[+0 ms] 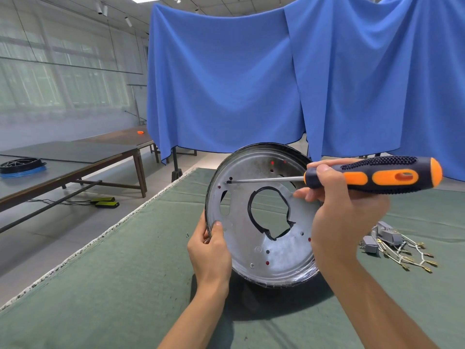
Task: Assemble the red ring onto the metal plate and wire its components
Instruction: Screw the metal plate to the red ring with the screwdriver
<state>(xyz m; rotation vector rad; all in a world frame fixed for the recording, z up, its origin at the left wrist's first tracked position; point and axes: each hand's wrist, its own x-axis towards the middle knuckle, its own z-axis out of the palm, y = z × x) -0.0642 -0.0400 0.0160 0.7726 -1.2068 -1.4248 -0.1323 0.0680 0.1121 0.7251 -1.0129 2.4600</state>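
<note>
My right hand (337, 217) has its grip curled round the neck of a screwdriver (372, 176), thumb and fingers pinching where the black handle meets the steel shaft. The handle is thick, black rubber with a dotted texture and smooth orange inlays; the shaft is thin, bright and straight, running level to the left. Its dark tip touches the metal plate (261, 248) close beside a small hole near the plate's upper left edge.

My left hand (210, 250) grips the plate's lower left rim, thumb laid on the face and fingers wrapped behind. I see the plate standing on edge, tilted back, its lower rim resting on the tabletop (113, 285). It is a round disc of dull, scuffed silver sheet metal with a dark, raised rim. A large irregular opening with a black-edged outline is cut in the middle, and a smaller slot sits at the left. Small punched holes dot the face, and several of them show red from behind.

The tabletop is covered in green felt-like cloth with a frayed pale edge. To the right of the plate lies a wire bundle (400, 250): grey plastic blocks with pale leads ending in brass terminals. Behind hangs a blue cloth (226, 79), creased and draped.
</note>
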